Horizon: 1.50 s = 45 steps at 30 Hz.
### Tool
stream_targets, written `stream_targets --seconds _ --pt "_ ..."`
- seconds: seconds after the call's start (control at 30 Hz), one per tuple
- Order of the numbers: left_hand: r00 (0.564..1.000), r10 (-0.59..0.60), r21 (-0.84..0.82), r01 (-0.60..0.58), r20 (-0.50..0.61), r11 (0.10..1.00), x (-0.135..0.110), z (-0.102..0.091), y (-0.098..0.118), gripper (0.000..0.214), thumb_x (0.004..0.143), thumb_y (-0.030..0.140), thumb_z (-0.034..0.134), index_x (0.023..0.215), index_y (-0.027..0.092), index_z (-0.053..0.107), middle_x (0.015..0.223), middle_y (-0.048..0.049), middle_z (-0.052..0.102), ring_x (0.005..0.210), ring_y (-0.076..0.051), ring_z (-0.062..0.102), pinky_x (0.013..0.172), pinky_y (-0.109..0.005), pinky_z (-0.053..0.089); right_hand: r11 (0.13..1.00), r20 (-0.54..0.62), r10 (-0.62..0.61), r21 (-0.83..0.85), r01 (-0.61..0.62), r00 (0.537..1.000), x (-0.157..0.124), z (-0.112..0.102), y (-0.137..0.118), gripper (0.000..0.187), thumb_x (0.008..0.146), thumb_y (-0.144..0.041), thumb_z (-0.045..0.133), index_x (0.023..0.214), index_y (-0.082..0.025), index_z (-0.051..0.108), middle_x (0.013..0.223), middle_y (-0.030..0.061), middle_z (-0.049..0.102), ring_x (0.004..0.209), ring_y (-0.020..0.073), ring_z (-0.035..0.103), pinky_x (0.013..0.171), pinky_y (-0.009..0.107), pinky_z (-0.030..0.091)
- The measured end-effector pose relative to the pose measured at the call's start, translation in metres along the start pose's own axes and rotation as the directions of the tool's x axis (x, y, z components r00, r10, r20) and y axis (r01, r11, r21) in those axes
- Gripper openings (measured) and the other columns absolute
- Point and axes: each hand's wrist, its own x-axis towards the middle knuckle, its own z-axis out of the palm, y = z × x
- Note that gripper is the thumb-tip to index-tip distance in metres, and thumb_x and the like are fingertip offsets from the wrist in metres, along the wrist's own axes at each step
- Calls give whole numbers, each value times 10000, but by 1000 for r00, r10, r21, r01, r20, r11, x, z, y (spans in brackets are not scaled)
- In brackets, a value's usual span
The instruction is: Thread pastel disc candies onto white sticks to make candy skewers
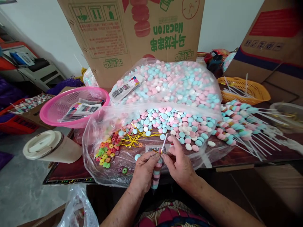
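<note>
Upside down between my hands is a candy skewer of pink, blue and dark pieces, its white stick pointing up. My left hand is closed around the stick end of it. My right hand pinches at the same spot, where a bit of gold twist tie shows; its index finger is raised beside the stick. The fingertips partly hide the tie. Just beyond lie a printed bag, a pile of gold twist ties, ring candies and loose pastel candies.
A large clear bag of pastel candies spreads over the table before a cardboard box. Left are a pink basket and a lidded cup. Finished-looking skewers are heaped at right, near a yellow basket.
</note>
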Motion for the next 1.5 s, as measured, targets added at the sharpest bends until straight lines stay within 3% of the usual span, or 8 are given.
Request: stream_targets --seconds 0.33,0.57,0.77,0.87,1.1,1.2,1.4,1.5 --pt "884 -213 -155 300 417 941 -2 -4 6 317 541 210 816 781 118 631 567 -16 644 450 -107 589 456 -196 477 940 396 -39 327 -101 918 6 -31 -8 227 872 -283 512 671 -180 535 622 -15 591 564 99 525 549 213 417" --pt "1000 7 -150 -4 19 989 -12 20 6 485 573 259 809 945 230 499 620 65 629 464 -79 559 463 -175 455 999 95 -2 42 -2 995 -7 -18 -4 270 850 -216 472 603 -200 365 567 -43 432 528 89 402 490 209 311" --pt "872 489 309 -472 25 825 -23 41 18 619 596 469 784 1083 222 492 921 -41 670 802 -193 636 691 -299 500 865 -163 -420 -369 340 893 12 -58 -20 168 849 -130 380 715 -198 456 641 23 501 601 150 454 560 270 346" --pt "953 198 230 -251 228 940 -30 46 44 738 698 685 596 1223 179 480 921 -100 688 905 -266 639 793 -389 487 842 -148 -470 -372 392 870 14 -69 -32 127 819 -152 397 745 -193 492 659 40 507 611 166 431 557 291 325" --pt "858 134 157 -241 495 958 -41 17 89 787 686 864 305 760 218 748 475 -58 617 598 -255 639 738 -420 512 973 49 95 205 -103 994 4 -61 -35 210 817 -239 384 609 -220 360 521 -44 373 487 102 342 470 236 275" --pt "883 112 483 -350 456 803 -40 22 66 535 761 694 504 798 224 758 672 -50 702 758 -250 642 826 -359 492 807 183 250 503 -309 951 3 -56 -43 244 816 -289 440 590 -209 396 436 -85 323 393 63 286 411 205 239" --pt "904 216 458 -379 369 804 -41 43 31 488 841 601 471 1021 208 698 917 -49 706 990 -254 592 941 -334 434 38 560 240 811 -584 793 -5 -33 -53 281 630 -259 616 567 -207 347 409 -122 358 289 22 175 318 171 123" --pt "892 322 523 -448 318 725 -40 40 39 400 778 546 601 952 203 711 940 -41 698 1019 -256 579 963 -311 407 8 682 156 723 -691 715 -9 -32 -45 364 708 -381 634 558 -206 352 384 -118 341 276 28 178 308 171 154"
